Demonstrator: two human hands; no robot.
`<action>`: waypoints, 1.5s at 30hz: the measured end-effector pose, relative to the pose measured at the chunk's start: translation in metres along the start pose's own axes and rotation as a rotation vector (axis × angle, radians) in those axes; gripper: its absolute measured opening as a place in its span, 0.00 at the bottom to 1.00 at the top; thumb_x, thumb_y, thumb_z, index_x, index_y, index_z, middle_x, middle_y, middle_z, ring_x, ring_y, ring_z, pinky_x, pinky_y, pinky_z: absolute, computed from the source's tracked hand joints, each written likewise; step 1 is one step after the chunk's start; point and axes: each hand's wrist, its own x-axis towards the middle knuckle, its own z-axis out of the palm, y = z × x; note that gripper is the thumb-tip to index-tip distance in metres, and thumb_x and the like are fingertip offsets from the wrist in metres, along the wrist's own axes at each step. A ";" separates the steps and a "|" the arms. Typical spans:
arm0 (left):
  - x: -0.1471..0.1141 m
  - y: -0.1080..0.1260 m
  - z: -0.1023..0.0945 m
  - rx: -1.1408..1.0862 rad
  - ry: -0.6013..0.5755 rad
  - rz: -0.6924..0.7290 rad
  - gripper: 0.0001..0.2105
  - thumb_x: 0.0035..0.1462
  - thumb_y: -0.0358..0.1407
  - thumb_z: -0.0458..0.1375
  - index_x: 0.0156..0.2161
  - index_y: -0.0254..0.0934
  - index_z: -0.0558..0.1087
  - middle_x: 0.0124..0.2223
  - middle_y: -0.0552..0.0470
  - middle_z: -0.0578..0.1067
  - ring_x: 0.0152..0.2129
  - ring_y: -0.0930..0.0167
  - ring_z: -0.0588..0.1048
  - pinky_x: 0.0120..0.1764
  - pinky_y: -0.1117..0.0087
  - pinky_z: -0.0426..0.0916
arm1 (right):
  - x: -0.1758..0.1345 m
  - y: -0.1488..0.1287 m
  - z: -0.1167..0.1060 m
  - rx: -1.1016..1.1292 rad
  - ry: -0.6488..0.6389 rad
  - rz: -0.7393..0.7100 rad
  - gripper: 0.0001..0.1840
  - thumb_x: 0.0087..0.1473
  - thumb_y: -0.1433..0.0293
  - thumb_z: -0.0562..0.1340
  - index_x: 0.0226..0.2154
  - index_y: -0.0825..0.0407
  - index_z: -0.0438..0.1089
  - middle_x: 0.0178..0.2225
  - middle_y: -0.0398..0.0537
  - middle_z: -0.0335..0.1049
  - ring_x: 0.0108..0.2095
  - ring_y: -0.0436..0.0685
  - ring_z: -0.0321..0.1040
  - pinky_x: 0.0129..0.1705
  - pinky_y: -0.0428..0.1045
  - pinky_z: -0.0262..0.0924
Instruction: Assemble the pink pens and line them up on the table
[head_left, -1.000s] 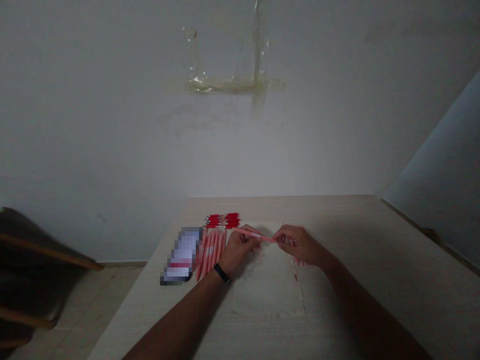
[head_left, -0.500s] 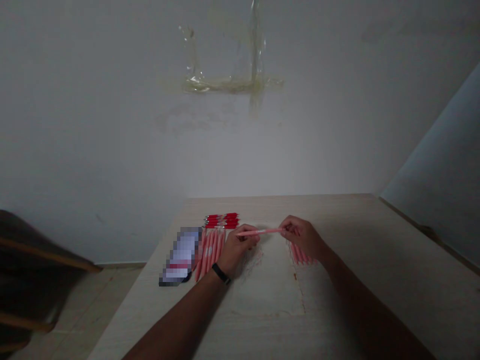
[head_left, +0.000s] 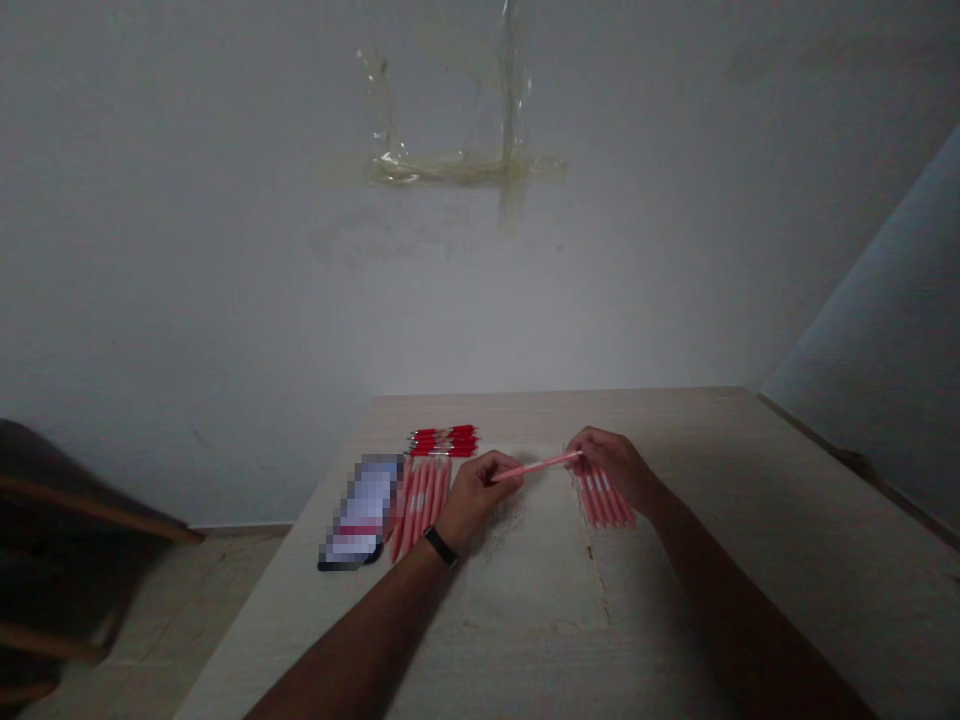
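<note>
A slim pink pen (head_left: 538, 465) is held nearly level above the table, its right end a little higher. My left hand (head_left: 480, 490) is closed on its left end, with a dark band on the wrist. The fingers of my right hand (head_left: 607, 462) pinch the other end. Under and beside my right hand lies a row of several pink pens (head_left: 604, 500), partly covered by it. Another row of pink pens (head_left: 421, 500) rests left of my left hand. Several red pens with silvery tips (head_left: 444, 441) lie behind that row.
A phone-like device (head_left: 361, 512), blurred out, lies at the left of the wooden table (head_left: 525, 670). Worn marks outline a pale patch (head_left: 540, 580) in the middle. Behind stands a wall (head_left: 637, 250) with old tape (head_left: 442, 172). A dark chair (head_left: 60, 540) is at left.
The pen has shifted slightly right, and its left end now sits lower, within my left fingers. My right hand has moved slightly, showing more of the pink pens beneath it.
</note>
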 end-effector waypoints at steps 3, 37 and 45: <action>0.000 0.004 -0.003 0.234 -0.021 0.114 0.09 0.53 0.39 0.65 0.34 0.35 0.78 0.31 0.50 0.76 0.28 0.71 0.70 0.31 0.73 0.61 | -0.002 -0.001 0.001 0.043 -0.137 0.083 0.26 0.61 0.51 0.54 0.31 0.56 0.72 0.28 0.49 0.72 0.27 0.51 0.67 0.31 0.46 0.63; -0.005 -0.001 -0.001 0.619 -0.063 0.280 0.05 0.58 0.35 0.60 0.38 0.39 0.77 0.37 0.48 0.73 0.35 0.67 0.71 0.38 0.69 0.64 | -0.008 0.006 0.030 -0.128 -0.268 0.193 0.15 0.56 0.58 0.63 0.35 0.54 0.71 0.25 0.42 0.69 0.22 0.47 0.64 0.21 0.42 0.54; -0.007 -0.004 0.000 0.657 -0.122 0.217 0.06 0.57 0.38 0.61 0.37 0.38 0.76 0.33 0.50 0.74 0.29 0.69 0.70 0.33 0.71 0.60 | -0.006 -0.003 0.032 -0.105 0.021 0.193 0.23 0.61 0.51 0.54 0.35 0.53 0.71 0.27 0.44 0.69 0.14 0.44 0.55 0.14 0.42 0.46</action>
